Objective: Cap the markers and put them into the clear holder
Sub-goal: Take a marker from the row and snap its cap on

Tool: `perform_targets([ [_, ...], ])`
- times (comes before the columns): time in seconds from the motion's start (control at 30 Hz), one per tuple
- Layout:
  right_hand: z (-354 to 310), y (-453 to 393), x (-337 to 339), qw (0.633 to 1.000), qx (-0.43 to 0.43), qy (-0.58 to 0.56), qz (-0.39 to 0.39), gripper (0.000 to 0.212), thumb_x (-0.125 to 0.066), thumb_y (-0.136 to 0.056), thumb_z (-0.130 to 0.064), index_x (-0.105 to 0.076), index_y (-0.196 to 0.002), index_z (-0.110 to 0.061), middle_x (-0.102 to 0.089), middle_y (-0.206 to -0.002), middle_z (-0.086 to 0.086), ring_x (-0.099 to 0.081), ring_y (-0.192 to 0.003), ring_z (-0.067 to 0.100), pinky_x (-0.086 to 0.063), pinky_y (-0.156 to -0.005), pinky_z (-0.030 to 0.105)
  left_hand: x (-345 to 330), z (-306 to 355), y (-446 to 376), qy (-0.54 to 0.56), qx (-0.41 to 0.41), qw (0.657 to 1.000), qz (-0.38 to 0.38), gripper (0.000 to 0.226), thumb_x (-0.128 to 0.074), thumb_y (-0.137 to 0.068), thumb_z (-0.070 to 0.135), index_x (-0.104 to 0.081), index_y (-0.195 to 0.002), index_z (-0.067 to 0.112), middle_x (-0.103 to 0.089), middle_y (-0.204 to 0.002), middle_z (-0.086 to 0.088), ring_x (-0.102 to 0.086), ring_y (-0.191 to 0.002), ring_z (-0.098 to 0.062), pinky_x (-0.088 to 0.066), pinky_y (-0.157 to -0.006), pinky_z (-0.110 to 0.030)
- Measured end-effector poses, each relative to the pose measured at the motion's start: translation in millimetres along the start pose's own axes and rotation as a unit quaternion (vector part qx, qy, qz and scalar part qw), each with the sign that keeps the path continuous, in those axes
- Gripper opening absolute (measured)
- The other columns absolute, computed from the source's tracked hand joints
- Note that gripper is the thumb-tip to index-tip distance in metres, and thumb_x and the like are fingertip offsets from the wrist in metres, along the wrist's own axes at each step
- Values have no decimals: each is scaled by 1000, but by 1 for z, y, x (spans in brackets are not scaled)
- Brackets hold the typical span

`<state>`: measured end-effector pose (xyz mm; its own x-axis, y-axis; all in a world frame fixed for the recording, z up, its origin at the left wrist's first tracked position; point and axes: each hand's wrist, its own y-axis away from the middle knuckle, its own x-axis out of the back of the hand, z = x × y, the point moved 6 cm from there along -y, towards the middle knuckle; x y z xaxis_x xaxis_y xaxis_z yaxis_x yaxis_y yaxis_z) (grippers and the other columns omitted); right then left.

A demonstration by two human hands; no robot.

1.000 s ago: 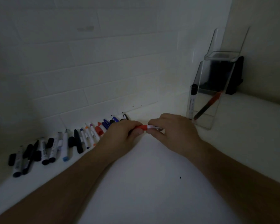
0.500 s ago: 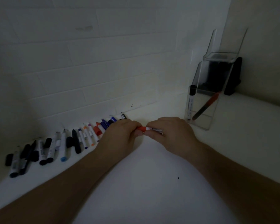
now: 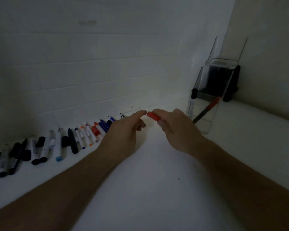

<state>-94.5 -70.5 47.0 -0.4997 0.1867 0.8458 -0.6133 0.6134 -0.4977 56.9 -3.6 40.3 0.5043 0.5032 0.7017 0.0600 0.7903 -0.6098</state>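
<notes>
My right hand (image 3: 177, 129) grips a marker with a red cap (image 3: 153, 116); only the capped end sticks out past my fingers. My left hand (image 3: 125, 130) hovers just left of that cap with fingers loosely curled and nothing in it. A clear holder (image 3: 205, 125) stands at the right by the wall and holds a black-capped marker (image 3: 192, 104) and a leaning red and black marker (image 3: 207, 110). A row of loose markers and caps (image 3: 70, 140) lies along the wall at the left.
A white tiled wall rises behind the white counter (image 3: 148, 189). A black object (image 3: 230, 87) sits behind the holder in the corner. The room is dim.
My left hand has let go of the red cap and drawn back a little. My right hand has lifted the capped marker slightly towards the holder.
</notes>
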Motion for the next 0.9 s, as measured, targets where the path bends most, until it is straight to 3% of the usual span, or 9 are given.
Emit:
perform_targets([
  [0.07,2,-7,14,993,-63,-96,29,33,-37,-108,-31,-45,-139,-29,-59,-88,-4,-56,-72,11,-43,-61,22,-2,7,2,19,-10,1000,-7,50,-47,-99,8,-43,-144,28,-62,-109,16,-54,-91,0,-42,-79,-10],
  [0.17,5,-19,62,979,-87,-146,109,32,-45,-106,-24,-47,-137,-21,-56,-105,-4,-54,-85,5,-42,-72,18,-12,20,7,3,-75,996,-45,53,-54,-96,12,-42,-145,30,-58,-114,12,-49,-99,2,-34,-86,-8],
  [0.27,22,-27,123,973,-75,-75,205,32,-54,-102,-20,-49,-133,-15,-58,-116,6,-56,-95,11,-48,-82,26,-18,23,12,-4,-122,991,-53,49,-57,-94,10,-51,-141,25,-58,-121,5,-50,-109,-6,-25,-97,-3],
  [0.33,35,-28,149,968,-61,5,242,29,-56,-101,-16,-53,-128,-9,-58,-118,9,-53,-98,12,-45,-85,20,-20,24,14,0,-131,990,-52,46,-58,-93,9,-55,-137,24,-58,-122,1,-51,-111,-11,-23,-100,-3],
  [0.43,52,-25,155,975,-82,36,204,23,-55,-101,-18,-54,-122,-9,-58,-107,4,-54,-89,13,-47,-78,17,-23,27,17,3,-149,987,-58,42,-58,-93,9,-60,-133,22,-59,-120,-2,-54,-108,-14,-36,-96,-16],
  [0.53,64,-20,138,981,-116,60,141,28,-56,-101,-23,-52,-127,-12,-62,-99,4,-55,-73,10,-38,-59,6,-26,29,18,-13,-168,984,-66,38,-57,-94,11,-63,-130,20,-61,-117,-3,-56,-101,-15,-41,-89,-21],
  [0.67,76,-13,117,976,-164,95,108,38,-55,-101,-30,-38,-134,-22,-60,-92,7,-60,-69,24,-49,-55,31,-28,29,19,-27,-171,982,-70,36,-56,-93,11,-65,-127,20,-61,-113,0,-55,-96,-13,-39,-84,-18],
  [0.77,77,-14,109,966,-175,159,103,32,-49,-103,-32,-37,-130,-20,-59,-89,10,-57,-67,27,-48,-59,35,-28,28,19,-26,-169,983,-68,36,-55,-92,11,-65,-126,20,-61,-112,0,-55,-95,-12,-36,-84,-17],
  [0.9,75,-15,108,966,-170,170,93,26,-44,-103,-27,-36,-126,-20,-59,-87,10,-58,-68,26,-56,-66,44,-27,28,20,-17,-169,983,-68,35,-54,-92,10,-66,-124,19,-61,-111,-1,-56,-93,-13,-44,-81,-23],
])
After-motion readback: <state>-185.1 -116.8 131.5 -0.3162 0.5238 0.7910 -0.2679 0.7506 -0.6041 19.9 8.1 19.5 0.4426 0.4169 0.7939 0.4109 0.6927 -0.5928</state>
